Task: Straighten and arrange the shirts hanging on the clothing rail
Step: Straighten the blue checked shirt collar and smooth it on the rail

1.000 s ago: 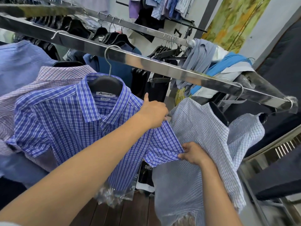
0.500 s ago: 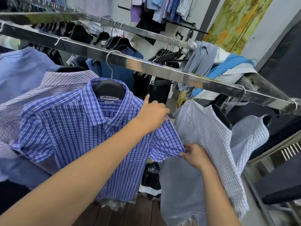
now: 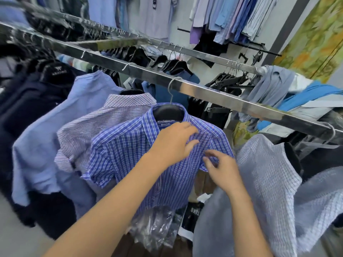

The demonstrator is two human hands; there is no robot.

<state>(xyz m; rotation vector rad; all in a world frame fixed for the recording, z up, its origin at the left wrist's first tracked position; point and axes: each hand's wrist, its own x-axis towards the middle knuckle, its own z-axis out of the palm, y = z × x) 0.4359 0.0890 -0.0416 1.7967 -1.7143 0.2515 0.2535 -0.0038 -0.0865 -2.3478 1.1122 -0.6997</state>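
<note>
Pale brand lettering, too blurred to spell out with certainty, on a black hanger [image 3: 59, 72] at far left. White collar label [image 3: 165, 121] inside a blue checked shirt [image 3: 130, 154], printed brand name smeared, partly covered by fingers. White letters "ON" on a dark packet [image 3: 192, 212] low behind the shirts, remainder hidden.

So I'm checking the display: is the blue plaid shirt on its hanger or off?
On. The blue plaid shirt hangs from a black hanger hooked over the rail.
</note>
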